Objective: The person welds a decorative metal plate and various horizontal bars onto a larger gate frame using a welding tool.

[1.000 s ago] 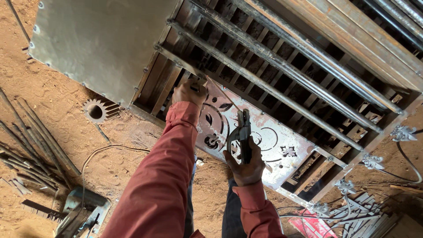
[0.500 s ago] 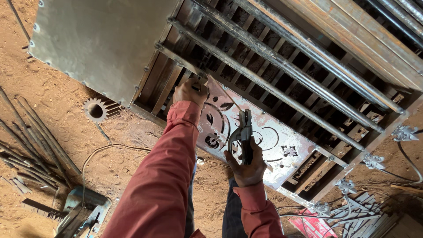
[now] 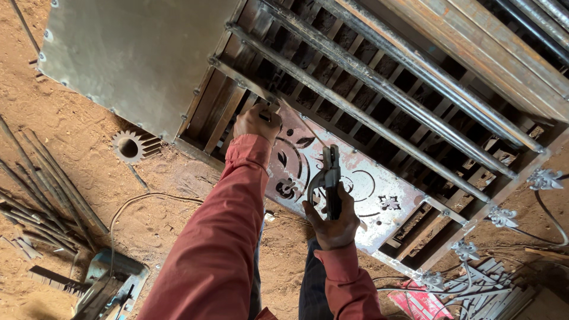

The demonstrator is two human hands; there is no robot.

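Electrode holder [image 3: 328, 181] raised, sandy ground [image 3: 83, 136], steel gate [image 3: 385, 101]

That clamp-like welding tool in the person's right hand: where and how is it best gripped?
Probably by its lower handle, as the right hand holds it now: fingers wrapped around the dark grip of the electrode holder, coming from below. The handle is long and narrow, while the upper end carries the metal jaws and a curved lever, best kept free.

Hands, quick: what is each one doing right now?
Left hand: closed, gripping the top edge of the cut-pattern metal panel.
Right hand: closed around the welding electrode holder.
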